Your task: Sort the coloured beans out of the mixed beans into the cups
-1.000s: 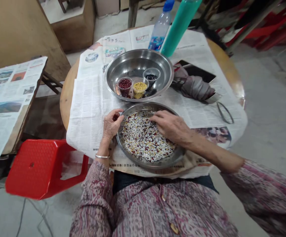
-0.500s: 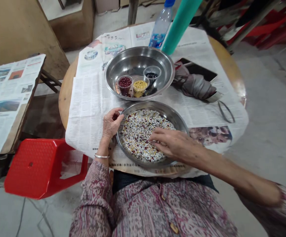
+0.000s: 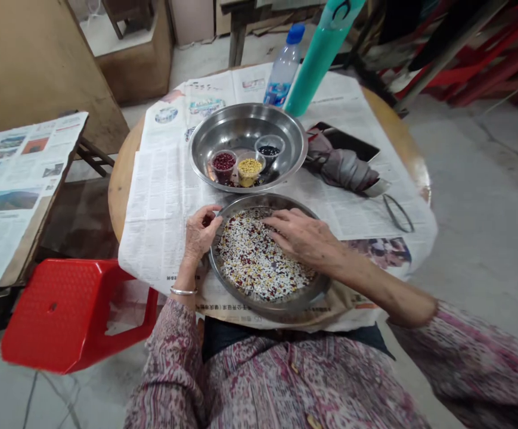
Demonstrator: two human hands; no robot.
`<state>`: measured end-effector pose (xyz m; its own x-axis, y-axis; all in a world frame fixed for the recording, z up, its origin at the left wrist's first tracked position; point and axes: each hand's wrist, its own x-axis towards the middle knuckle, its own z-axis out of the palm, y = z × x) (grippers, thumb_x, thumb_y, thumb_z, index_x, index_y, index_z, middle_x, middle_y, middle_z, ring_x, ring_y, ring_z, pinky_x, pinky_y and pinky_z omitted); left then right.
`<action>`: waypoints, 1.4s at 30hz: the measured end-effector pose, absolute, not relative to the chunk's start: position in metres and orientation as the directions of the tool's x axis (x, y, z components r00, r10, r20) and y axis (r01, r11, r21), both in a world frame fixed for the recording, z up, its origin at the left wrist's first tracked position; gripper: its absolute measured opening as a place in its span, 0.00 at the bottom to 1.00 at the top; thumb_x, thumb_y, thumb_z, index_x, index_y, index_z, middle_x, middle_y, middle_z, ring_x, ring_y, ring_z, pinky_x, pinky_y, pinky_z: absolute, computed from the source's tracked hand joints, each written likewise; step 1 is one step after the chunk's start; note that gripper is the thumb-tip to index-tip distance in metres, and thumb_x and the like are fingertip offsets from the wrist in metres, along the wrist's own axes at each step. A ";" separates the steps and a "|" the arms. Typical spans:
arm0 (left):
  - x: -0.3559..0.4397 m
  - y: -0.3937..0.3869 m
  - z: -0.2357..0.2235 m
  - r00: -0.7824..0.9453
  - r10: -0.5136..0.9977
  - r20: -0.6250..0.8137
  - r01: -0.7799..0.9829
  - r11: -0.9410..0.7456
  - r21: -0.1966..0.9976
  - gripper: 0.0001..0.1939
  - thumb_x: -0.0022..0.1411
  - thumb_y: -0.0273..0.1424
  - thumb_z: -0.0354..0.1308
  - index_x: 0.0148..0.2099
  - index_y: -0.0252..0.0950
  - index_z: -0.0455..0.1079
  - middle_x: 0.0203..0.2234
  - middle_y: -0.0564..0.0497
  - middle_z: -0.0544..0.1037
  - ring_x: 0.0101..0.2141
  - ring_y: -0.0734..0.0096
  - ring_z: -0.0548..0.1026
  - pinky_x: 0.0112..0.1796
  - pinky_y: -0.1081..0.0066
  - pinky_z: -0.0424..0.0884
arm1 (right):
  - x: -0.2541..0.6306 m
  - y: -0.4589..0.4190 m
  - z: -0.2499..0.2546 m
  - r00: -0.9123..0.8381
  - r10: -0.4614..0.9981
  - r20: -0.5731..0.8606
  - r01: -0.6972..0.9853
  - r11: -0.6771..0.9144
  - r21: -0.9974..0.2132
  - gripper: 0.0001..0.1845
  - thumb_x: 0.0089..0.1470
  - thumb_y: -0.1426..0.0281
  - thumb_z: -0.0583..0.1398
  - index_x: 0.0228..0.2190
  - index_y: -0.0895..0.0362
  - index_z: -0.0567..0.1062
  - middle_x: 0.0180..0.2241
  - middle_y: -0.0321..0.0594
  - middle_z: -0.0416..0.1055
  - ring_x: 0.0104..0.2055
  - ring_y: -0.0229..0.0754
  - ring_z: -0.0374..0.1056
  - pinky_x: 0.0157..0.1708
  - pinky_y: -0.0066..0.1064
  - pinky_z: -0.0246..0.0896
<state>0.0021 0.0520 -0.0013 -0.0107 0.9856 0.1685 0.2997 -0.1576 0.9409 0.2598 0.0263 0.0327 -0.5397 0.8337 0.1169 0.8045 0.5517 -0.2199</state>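
Observation:
A round steel tray (image 3: 223, 275) holds a spread mix of white grains (image 3: 259, 262) with red, yellow and dark pieces through it. My left hand (image 3: 199, 235) is at the tray's left rim, its fingers curled round a few dark red beans (image 3: 207, 220). Over the upper right of the mix is my right hand (image 3: 306, 238), fingers bent down onto the grains, with thumb and fingertips apart. Behind the tray, a steel basin (image 3: 205, 134) contains clear cups of red beans (image 3: 223, 161), yellow beans (image 3: 250, 165) and black beans (image 3: 269, 151).
Newspaper (image 3: 155, 196) covers the round table. A water bottle (image 3: 281, 71) and a green bottle (image 3: 315, 68) stand behind the basin. To its right lie a folded grey umbrella (image 3: 346, 167) and a dark flat device (image 3: 352, 142). A red stool (image 3: 53, 310) is at the left.
My right hand has moved away from me across the mix, from the middle right to the upper right of the tray. My left hand stays at the rim. The view has tilted slightly.

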 end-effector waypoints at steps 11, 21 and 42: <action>0.001 0.052 -0.005 -0.022 0.988 0.155 0.290 -0.142 0.946 0.09 0.59 0.26 0.62 0.43 0.36 0.78 0.23 0.59 0.68 0.24 0.78 0.64 0.29 0.75 0.62 | 0.244 -0.023 0.020 -0.718 0.691 0.083 0.607 0.680 -0.411 0.12 0.61 0.78 0.54 0.40 0.55 0.74 0.38 0.42 0.74 0.36 0.40 0.71 0.35 0.31 0.66; 0.001 0.048 0.000 -0.027 0.988 0.151 0.310 -0.135 0.941 0.10 0.60 0.29 0.61 0.44 0.36 0.78 0.23 0.58 0.68 0.25 0.77 0.65 0.30 0.75 0.63 | 0.251 0.017 0.046 -0.590 0.789 0.173 0.691 0.604 -0.397 0.10 0.64 0.74 0.55 0.37 0.55 0.78 0.36 0.42 0.80 0.36 0.43 0.75 0.38 0.34 0.68; 0.000 0.049 -0.003 -0.028 0.990 0.137 0.302 -0.122 0.946 0.10 0.59 0.31 0.61 0.43 0.36 0.78 0.23 0.58 0.69 0.24 0.77 0.65 0.29 0.75 0.63 | 0.234 0.205 0.100 -0.193 0.980 -0.043 0.979 0.189 -0.079 0.14 0.57 0.73 0.58 0.38 0.60 0.83 0.41 0.51 0.78 0.45 0.50 0.71 0.43 0.42 0.62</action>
